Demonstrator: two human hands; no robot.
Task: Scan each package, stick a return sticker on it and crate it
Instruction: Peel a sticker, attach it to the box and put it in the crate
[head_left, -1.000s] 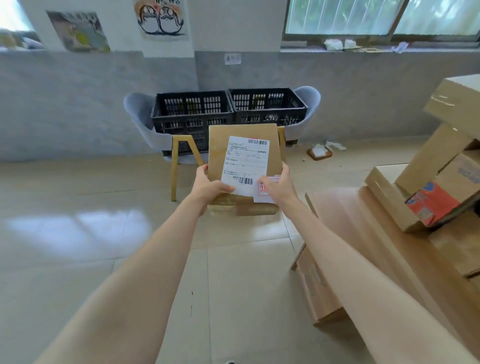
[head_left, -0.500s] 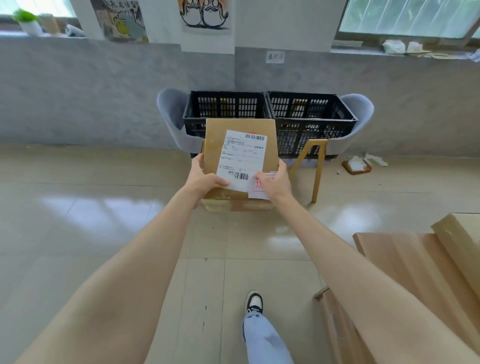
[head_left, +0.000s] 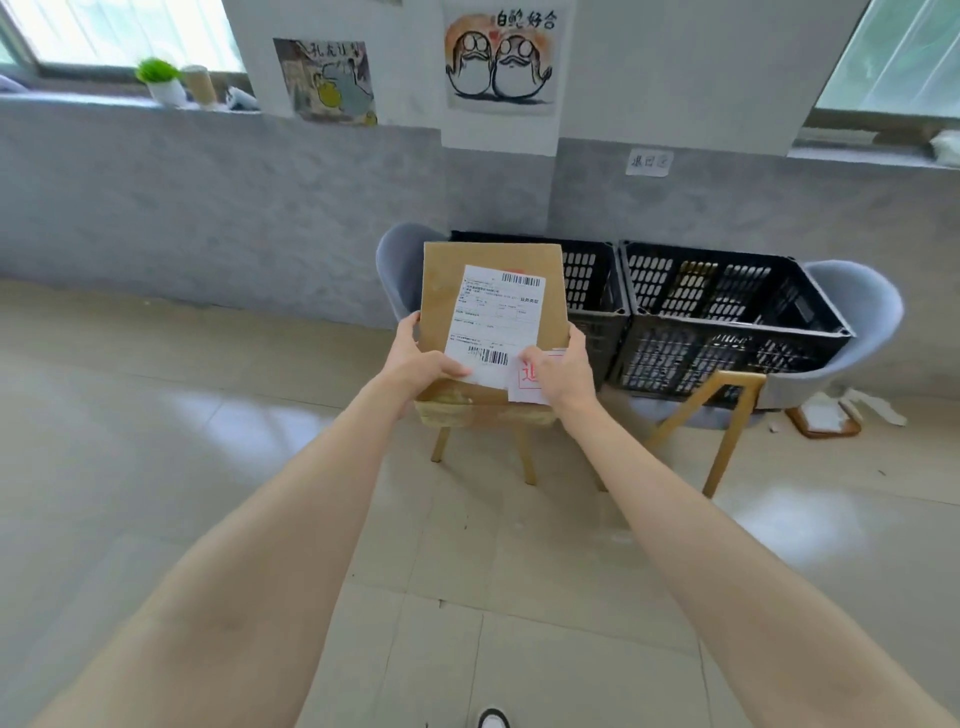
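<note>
I carry a brown cardboard package (head_left: 491, 270) in both hands, held out in front of me. My left hand (head_left: 418, 361) grips its left edge, thumb on the white shipping label (head_left: 493, 322). My right hand (head_left: 563, 371) grips the lower right corner, thumb over a white return sticker with red print (head_left: 527, 384). Two black slatted crates stand on grey chairs by the wall: the left crate (head_left: 589, 280) is partly hidden behind the package, the right crate (head_left: 727, 317) is in full view.
The grey chairs (head_left: 862, 317) have yellow wooden legs (head_left: 727, 431) that reach onto the tiled floor. A small tray with white scraps (head_left: 823, 418) lies on the floor at the right. A grey half wall with posters runs behind the crates. My shoe (head_left: 493, 719) shows at the bottom.
The view has turned left and come nearer the crates. The stack of cardboard boxes on the right has left the view. Both hands hold the package as before.
</note>
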